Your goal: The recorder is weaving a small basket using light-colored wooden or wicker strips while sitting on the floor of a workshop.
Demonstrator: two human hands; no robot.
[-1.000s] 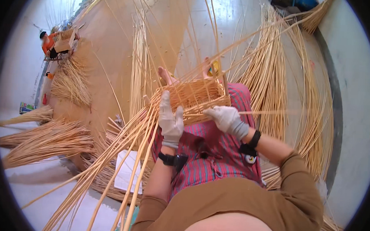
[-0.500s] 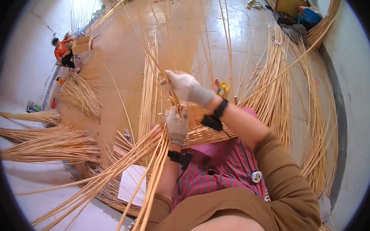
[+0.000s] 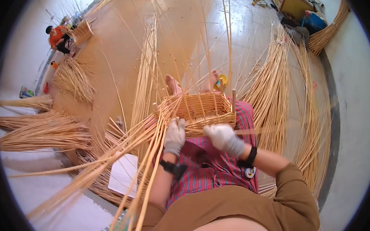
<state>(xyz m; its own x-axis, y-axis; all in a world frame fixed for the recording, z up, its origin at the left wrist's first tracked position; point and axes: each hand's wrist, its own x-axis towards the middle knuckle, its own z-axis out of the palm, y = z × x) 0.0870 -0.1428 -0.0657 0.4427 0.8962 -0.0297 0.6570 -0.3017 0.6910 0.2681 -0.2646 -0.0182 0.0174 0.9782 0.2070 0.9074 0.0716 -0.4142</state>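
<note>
A rectangular wicker basket (image 3: 202,106) lies across my lap, its weave part made, with long upright rods rising from its far side and thick corner sticks. My gloved left hand (image 3: 176,133) is closed at the near left edge, its fingers pinching the willow strands there. Just in front of the near wall, my gloved right hand (image 3: 223,138) is closed on a willow rod (image 3: 260,130), which trails to the right, smeared by motion. Several loose rods (image 3: 150,163) fan out from the left corner past my left forearm.
Bundles of willow rods lie on the floor at the right (image 3: 273,86), ahead (image 3: 145,68) and left (image 3: 48,132). A white sheet (image 3: 122,174) is beside my left arm. At the far left, a person in orange (image 3: 56,37) sits by another basket (image 3: 82,31). A blue tub (image 3: 315,23) stands far right.
My right hand has swung from above the far left of the basket down to its near side, bringing a rod with it. The left hand has moved slightly nearer, and the basket shows more fully.
</note>
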